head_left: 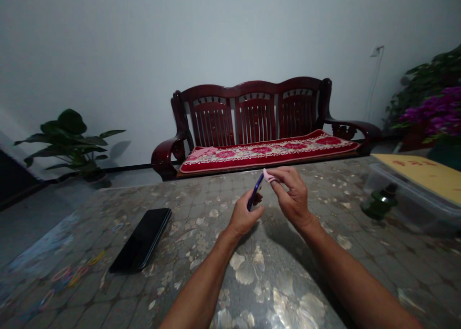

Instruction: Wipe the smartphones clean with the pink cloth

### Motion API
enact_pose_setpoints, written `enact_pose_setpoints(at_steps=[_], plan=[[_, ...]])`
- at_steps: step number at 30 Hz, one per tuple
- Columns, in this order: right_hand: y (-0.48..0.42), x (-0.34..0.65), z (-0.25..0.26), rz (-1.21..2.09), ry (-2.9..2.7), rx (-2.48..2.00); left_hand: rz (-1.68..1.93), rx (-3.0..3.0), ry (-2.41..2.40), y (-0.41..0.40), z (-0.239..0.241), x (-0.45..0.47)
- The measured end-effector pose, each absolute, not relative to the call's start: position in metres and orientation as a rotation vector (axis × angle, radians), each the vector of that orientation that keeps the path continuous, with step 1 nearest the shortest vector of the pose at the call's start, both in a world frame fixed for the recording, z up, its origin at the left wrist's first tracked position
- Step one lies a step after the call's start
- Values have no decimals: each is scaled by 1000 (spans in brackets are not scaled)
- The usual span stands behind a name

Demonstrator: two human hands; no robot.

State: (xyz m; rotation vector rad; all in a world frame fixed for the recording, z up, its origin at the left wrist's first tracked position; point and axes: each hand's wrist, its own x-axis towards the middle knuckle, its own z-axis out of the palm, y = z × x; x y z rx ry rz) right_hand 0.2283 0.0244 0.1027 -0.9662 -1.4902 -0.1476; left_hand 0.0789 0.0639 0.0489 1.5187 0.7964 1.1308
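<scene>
Above the middle of the table, my left hand (245, 213) is closed around a thin phone (255, 192) with a shiny blue-purple edge. The phone is tilted up and seen nearly edge-on, so its faces are mostly hidden. My right hand (292, 192) pinches a small pale pink cloth (270, 176) at the phone's upper end; the cloth appears to touch that edge. To the left, a larger black phone (142, 240) lies on the patterned table cover (201, 252), its dark screen facing up.
Coloured rubber bands (74, 274) lie at the left of the table. On the right are a green bottle (380, 201), a clear plastic box (414, 209) and a yellow card (421, 170) on top. Beyond the table stands a dark red wooden bench (254, 120); potted plants flank it.
</scene>
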Motion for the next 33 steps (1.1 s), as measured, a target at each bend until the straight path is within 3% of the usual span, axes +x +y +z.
enact_pose_setpoints(at_steps=[7,23,33], plan=[[17,226,110,-125,-1629,-816,1138,1526,755,62,49,77],[22,231,107,-216,-1607,-951,1181,1494,750,62,49,74],[29,230,102,-240,-1638,-962,891,871,512,59,49,76]])
